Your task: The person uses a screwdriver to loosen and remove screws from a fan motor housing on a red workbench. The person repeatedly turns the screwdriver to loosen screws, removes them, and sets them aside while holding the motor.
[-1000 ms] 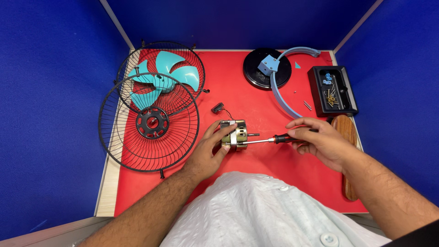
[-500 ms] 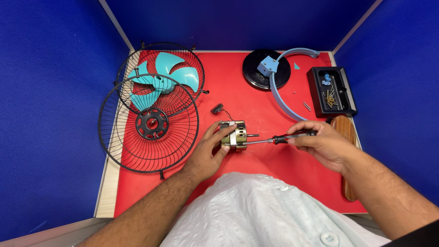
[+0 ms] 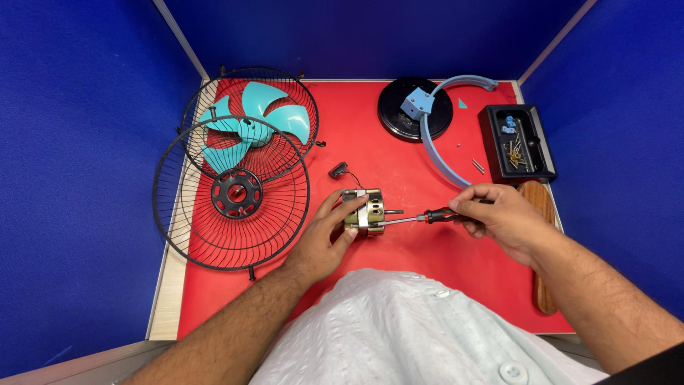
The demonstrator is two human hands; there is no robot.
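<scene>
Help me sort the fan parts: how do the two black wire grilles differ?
The near grille has a solid round hub at its centre and lies on top, overlapping the far grille. The far grille lies nearer the back wall and holds the teal fan blade; the near grille holds nothing. Both are round, black wire guards lying on the red mat.

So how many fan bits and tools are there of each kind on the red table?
Wire fan guards: 2
Teal fan blade: 1
Motor, in left hand: 1
Screwdriver, in right hand: 1
Black round base: 1
Blue curved bracket: 1
Black parts tray: 1
Total: 8
</scene>
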